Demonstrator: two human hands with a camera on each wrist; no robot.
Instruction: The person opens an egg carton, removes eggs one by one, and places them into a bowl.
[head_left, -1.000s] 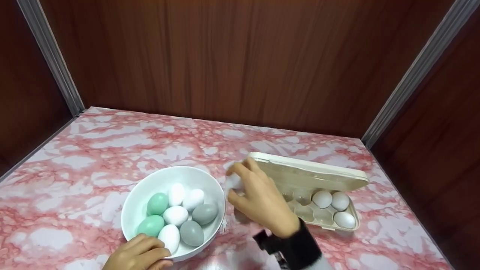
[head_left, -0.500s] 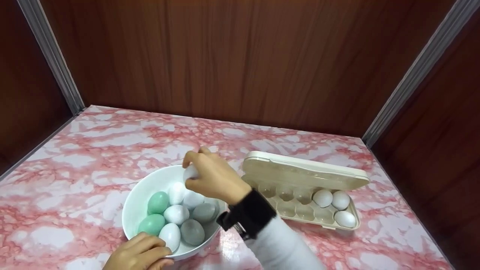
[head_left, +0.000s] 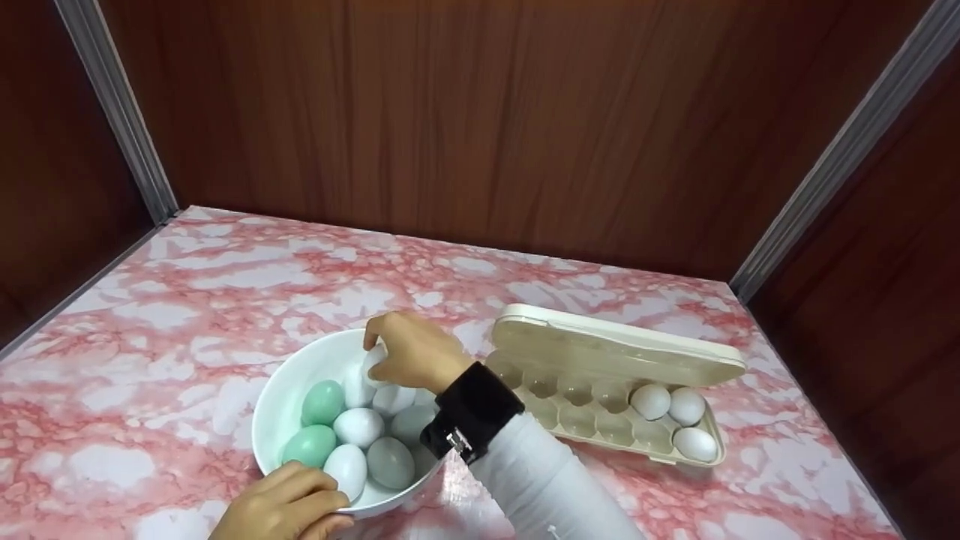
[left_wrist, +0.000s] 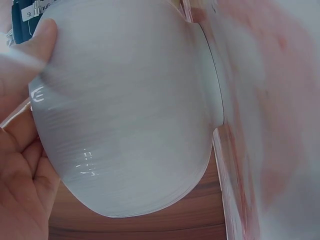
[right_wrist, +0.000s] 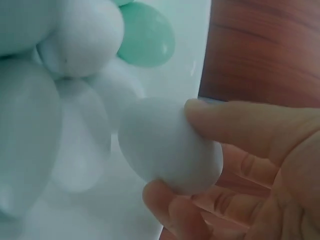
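Inside the far right part of a white bowl [head_left: 281, 401], my right hand [head_left: 421, 352] pinches a white egg [right_wrist: 167, 142] between thumb and fingertips. The right wrist view shows this egg close above other white eggs. Green eggs [head_left: 323, 403], white eggs [head_left: 358, 427] and grey eggs [head_left: 391, 463] lie in the bowl, several in all; my right hand and wrist partly cover some. My left hand [head_left: 279, 504] grips the bowl's near rim. In the left wrist view, its thumb [left_wrist: 46, 37] lies on the bowl's edge and the fingers are behind its wall.
A cream egg carton [head_left: 649, 454] with its lid [head_left: 622, 341] up stands to the right of the bowl. Three white eggs [head_left: 687, 406] sit at its right end. Dark wood panels [head_left: 450, 127] close off the back and sides of the marbled table [head_left: 247, 277].
My right hand has carried the white egg left from beside the carton, then lowered it into the bowl. My left hand has kept its hold on the rim.
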